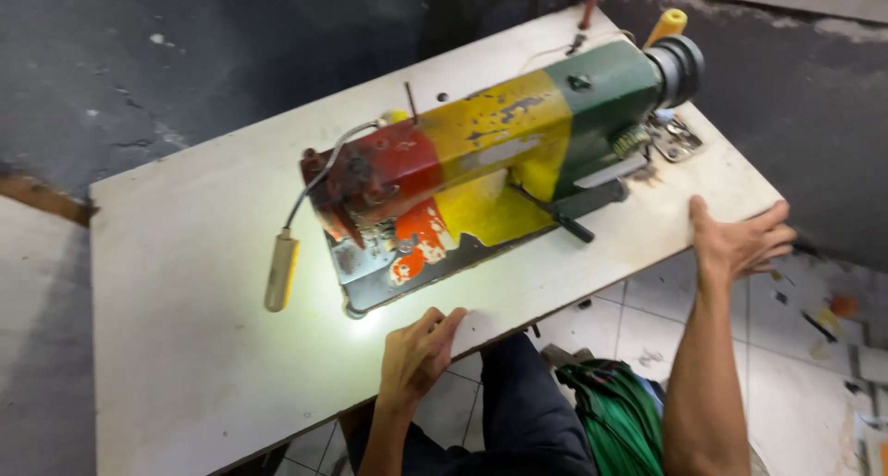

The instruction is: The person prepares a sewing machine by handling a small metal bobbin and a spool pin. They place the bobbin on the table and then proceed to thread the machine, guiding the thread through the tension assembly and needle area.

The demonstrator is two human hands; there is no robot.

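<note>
The counter (185,346) is what both hands have hold of in the head view: a pale, scuffed slab, stiff and probably heavy, since a metal sewing machine (481,161) painted red, yellow and green sits bolted-looking at its middle and runs toward 2 o'clock. The left hand (416,351) curls its fingers (442,323) over the near edge at 6 o'clock, closed on the rim. The right hand (740,240) grips the corner at 3 o'clock, fingers spread and wrapped over the edge. Those edges look like the sound places to hold; the machine's weight likely sits toward the far right end. A lamp on a bent stalk (280,271) hangs loose at 9 o'clock and may swing. Tiled floor (786,346) lies open at 4 o'clock; green cloth (620,411) crowds 5 o'clock.
</note>
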